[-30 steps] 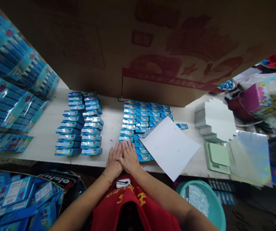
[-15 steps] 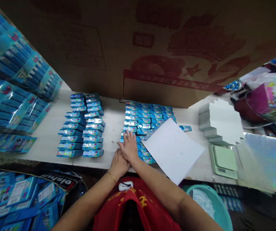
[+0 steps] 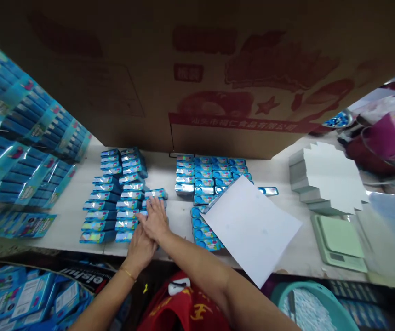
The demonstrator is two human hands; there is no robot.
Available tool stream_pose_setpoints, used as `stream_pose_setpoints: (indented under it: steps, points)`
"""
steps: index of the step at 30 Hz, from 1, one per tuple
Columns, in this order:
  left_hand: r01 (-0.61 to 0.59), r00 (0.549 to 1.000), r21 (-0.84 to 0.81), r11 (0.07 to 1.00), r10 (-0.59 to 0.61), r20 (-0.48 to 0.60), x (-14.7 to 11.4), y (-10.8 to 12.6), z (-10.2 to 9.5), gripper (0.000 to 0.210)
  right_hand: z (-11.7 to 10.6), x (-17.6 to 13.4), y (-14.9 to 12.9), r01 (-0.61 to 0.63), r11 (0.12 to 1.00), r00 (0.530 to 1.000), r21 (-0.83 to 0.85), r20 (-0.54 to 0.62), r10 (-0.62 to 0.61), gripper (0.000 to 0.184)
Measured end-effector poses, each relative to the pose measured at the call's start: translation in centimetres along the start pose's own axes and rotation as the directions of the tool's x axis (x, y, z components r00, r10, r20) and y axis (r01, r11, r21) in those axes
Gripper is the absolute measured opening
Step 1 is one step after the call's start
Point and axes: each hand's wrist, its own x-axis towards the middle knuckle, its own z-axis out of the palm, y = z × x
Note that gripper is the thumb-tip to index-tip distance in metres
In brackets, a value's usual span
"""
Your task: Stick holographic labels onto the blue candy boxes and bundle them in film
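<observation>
A short row of small blue boxes (image 3: 156,194) stands on the white table, just right of two longer columns of the same boxes. My right hand (image 3: 156,221) lies over this row, its fingers reaching along the tops and sides. Close behind it, at the near end, is my left hand (image 3: 142,246), its fingers mostly hidden by the right hand and the boxes. Both hands hold the row between them. To the right stands a block of blue boxes (image 3: 203,174), several showing round blue caps. A white sheet (image 3: 254,227) covers part of that block.
A big cardboard carton (image 3: 218,133) walls off the back. Wrapped blue packs (image 3: 21,165) are stacked at left, above a carton of flat blue packs (image 3: 28,294). At right are grey-white card stacks (image 3: 331,179), a green scale (image 3: 340,241) and a teal tub (image 3: 338,305) below the edge.
Both hands have moved left with a short row of blue boxes, from the block's front left to beside the left columns. A gap now shows at the block's front left.
</observation>
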Motion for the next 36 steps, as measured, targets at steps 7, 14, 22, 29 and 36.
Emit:
stream_pose_setpoints:
  steps: [7, 14, 22, 29, 36]
  points:
    - [0.070, 0.997, 0.154, 0.986, -0.066, -0.032, 1.8, 1.5, -1.6, 0.058, -10.3, 6.8, 5.7, 0.058, 0.835, 0.983, -0.547, 0.176, 0.047, 0.105]
    - [0.063, 0.998, 0.163, 0.985, -0.060, -0.027, 3.4, 1.0, -0.4, 0.063, -13.3, 12.9, 10.8, 0.140, 0.756, 0.847, -0.639, 0.473, 0.243, 0.140]
    - [0.092, 0.996, 0.146, 0.985, -0.091, -0.013, 3.4, 1.2, -0.6, 0.062, -12.1, 11.8, 12.1, 0.235, 0.809, 0.908, -0.539, 0.420, 0.015, 0.130]
    - [0.101, 0.995, 0.146, 0.984, -0.100, -0.014, 3.4, 1.2, -0.6, 0.062, -10.1, 12.7, 10.7, 0.263, 0.820, 0.925, -0.509, 0.374, -0.064, 0.121]
    - [0.104, 0.995, 0.159, 0.982, -0.103, -0.018, 3.2, 1.1, -0.3, 0.061, -6.7, 17.3, 6.1, 0.404, 0.820, 0.859, -0.405, 0.476, -0.188, 0.115]
